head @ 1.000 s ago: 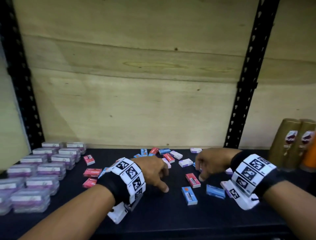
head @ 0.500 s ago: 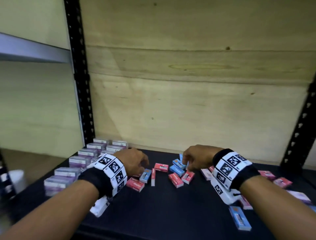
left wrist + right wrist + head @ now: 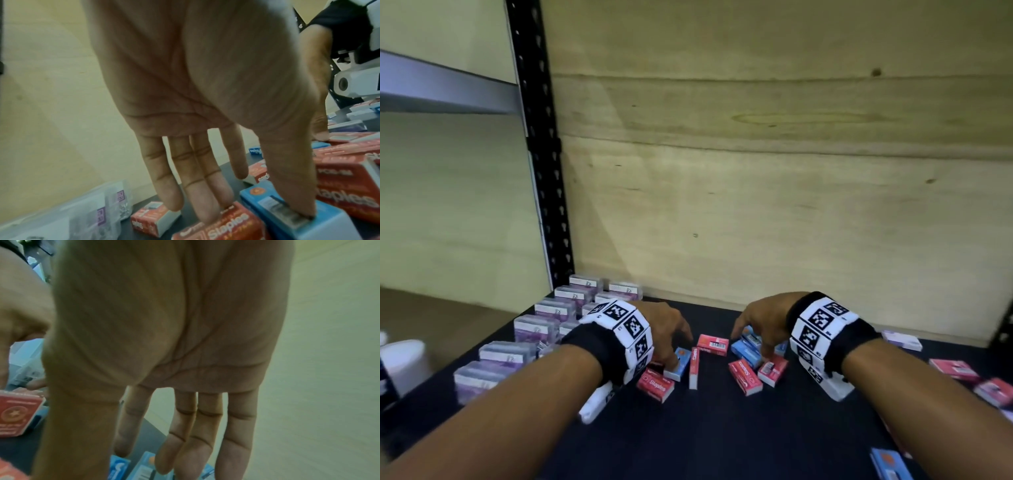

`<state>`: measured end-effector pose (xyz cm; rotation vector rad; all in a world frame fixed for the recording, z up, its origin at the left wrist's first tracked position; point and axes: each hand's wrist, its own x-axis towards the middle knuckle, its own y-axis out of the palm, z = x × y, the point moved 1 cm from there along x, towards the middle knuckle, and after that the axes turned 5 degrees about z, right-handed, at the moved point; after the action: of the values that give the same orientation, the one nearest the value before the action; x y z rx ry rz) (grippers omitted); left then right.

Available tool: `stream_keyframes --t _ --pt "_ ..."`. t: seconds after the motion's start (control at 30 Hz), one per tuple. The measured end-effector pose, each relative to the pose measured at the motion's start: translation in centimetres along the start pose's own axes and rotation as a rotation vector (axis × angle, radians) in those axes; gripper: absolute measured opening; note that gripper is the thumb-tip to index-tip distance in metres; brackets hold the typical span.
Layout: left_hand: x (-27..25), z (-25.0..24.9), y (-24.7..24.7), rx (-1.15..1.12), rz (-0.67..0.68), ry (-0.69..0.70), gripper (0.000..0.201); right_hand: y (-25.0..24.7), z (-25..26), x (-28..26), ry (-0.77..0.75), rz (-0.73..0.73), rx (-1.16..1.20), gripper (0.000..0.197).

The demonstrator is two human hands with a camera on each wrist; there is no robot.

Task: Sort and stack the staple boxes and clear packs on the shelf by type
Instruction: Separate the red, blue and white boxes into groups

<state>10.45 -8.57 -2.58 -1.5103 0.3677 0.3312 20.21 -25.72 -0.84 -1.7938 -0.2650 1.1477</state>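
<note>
Reaching down at the lower centre of the head view, my left hand hangs with fingers nearly straight and spread: the thumb tip presses the top of a small blue cardboard staple box, and a fingertip touches the red cardboard staple box printed "Staples" just left of it. Neither is gripped yet. The blue box lies directly under my thumb, its long axis running away from me and slightly left, so this hand is the nearer one to lift it. To the right, my right hand hovers with straight fingers over a cluster of blue staple boxes, holding nothing. Between the hands a narrow red box stands on edge. Further back at left, the clear plastic packs with purple labels sit in rows on the dark shelf.
</note>
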Motion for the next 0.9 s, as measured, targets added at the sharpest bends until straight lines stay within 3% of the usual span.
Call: stream_keyframes --t 0.17,0.27,0.63,0.8,0.9 --pt "1.2 0.1 -0.3 0.024 0.082 -0.012 0.048 -0.3 -0.1 1.1 0.011 0.047 -0.034 0.068" --pt "1.6 0.1 -0.3 0.002 0.096 -0.008 0.04 -0.2 -0.3 1.4 0.011 0.044 -0.025 0.06" --pt "1.2 0.7 -0.1 -0.188 -0.023 0.007 0.042 0.4 -1.3 1.0 0.019 -0.13 0.094 0.045" --pt "-0.2 0.9 -0.9 -0.147 -0.058 0.035 0.018 0.6 -1.3 -0.2 0.03 -0.191 0.119 0.035" --pt "-1.8 1.0 -1.9 -0.148 -0.105 0.03 0.016 0.5 -1.4 -1.4 0.024 -0.216 0.185 0.024"
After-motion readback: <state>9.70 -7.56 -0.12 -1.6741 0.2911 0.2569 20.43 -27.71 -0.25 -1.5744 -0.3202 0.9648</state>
